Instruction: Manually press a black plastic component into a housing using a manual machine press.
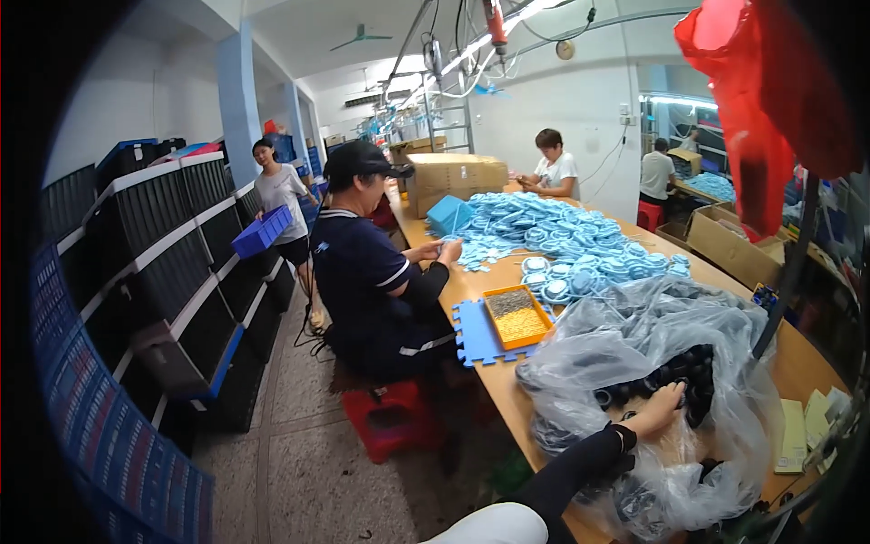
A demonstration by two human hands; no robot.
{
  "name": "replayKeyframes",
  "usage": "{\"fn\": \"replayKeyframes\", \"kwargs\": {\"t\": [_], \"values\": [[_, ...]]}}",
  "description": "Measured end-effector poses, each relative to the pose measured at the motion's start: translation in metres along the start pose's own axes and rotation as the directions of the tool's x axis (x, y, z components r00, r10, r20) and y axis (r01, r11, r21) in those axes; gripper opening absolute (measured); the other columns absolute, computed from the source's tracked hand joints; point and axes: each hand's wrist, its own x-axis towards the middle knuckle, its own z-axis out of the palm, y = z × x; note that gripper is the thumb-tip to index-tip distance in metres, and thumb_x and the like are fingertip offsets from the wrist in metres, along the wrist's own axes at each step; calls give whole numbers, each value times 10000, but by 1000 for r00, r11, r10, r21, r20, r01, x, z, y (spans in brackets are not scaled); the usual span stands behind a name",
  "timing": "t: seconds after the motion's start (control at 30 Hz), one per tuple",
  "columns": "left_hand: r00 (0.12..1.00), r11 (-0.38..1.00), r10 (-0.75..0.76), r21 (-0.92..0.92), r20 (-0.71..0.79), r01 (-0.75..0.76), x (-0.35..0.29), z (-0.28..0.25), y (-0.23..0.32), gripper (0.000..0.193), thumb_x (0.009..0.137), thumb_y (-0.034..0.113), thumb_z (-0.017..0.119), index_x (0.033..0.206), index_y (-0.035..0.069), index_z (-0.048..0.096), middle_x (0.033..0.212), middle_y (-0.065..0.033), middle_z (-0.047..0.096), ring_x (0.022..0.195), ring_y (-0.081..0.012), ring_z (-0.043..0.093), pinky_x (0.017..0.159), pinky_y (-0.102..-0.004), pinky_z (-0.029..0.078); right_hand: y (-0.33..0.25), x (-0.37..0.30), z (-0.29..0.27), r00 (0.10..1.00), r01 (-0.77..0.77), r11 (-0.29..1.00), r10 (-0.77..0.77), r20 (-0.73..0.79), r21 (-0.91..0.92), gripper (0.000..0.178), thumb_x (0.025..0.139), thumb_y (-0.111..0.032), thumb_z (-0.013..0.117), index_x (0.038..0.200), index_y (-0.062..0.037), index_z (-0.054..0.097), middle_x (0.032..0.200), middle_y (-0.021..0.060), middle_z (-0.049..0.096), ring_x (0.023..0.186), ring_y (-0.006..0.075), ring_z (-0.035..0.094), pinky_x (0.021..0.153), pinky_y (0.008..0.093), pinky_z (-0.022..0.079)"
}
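Observation:
My left hand, in a black arm sleeve, reaches into a large clear plastic bag on the table. Inside lies a heap of small black round parts, some of them ring-shaped. The fingers are bent and closed at the edge of the heap, against a black round part. Their tips are partly hidden among the parts. My right hand is out of view.
Light-blue round pieces pile up beyond the bag. An orange tray of small parts sits on a blue foam mat. A seated person works at left; another carries a blue crate. A red bag hangs at right.

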Motion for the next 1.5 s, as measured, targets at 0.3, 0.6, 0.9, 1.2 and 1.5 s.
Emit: {"fn": "replayKeyframes", "kwargs": {"t": [0.3,0.6,0.9,1.2,1.5], "values": [[869,324,-195,-806,455,495,-32,-24,140,514,728,174,747,1165,73,497,1035,-40,488,932,-138,501,802,-268,437,-74,-96,-94,998,-12,988,3,-57,-156,394,871,-227,609,1149,48,557,1144,196,580,1048,302,544,905,374,420],[817,80,233,-848,527,524,-92,-38,260,631,718,28,743,1254,58,411,1118,-28,467,860,-85,530,702,-215,453,-43,-204,-321,937,-157,906,11,-349,-394,401,847,-120,645,1208,-14,507,1211,97,515,1081,198,498,946,310,386],[833,594,331,-784,443,181,-106,-5,351,364,706,61,752,1027,-8,597,925,-55,541,707,-108,541,609,-221,441,42,-371,-468,584,-794,476,429,-689,-378,554,771,-294,725,1183,16,521,1212,183,528,1115,316,492,947,387,383],[897,715,266,-696,353,61,-108,-4,370,299,697,105,760,939,-5,623,819,-133,635,644,-254,581,619,-318,475,134,-404,-522,444,-890,140,490,-750,-435,843,728,-348,747,1374,-13,321,1391,237,334,1242,361,381,996,431,342],[909,792,287,-609,303,-48,-109,5,362,262,705,226,754,837,36,630,685,-77,596,621,-273,530,648,-358,410,87,-253,-432,793,-595,591,321,-518,-544,698,833,-354,643,1373,-39,333,1408,178,330,1289,341,324,1036,432,296]]}}
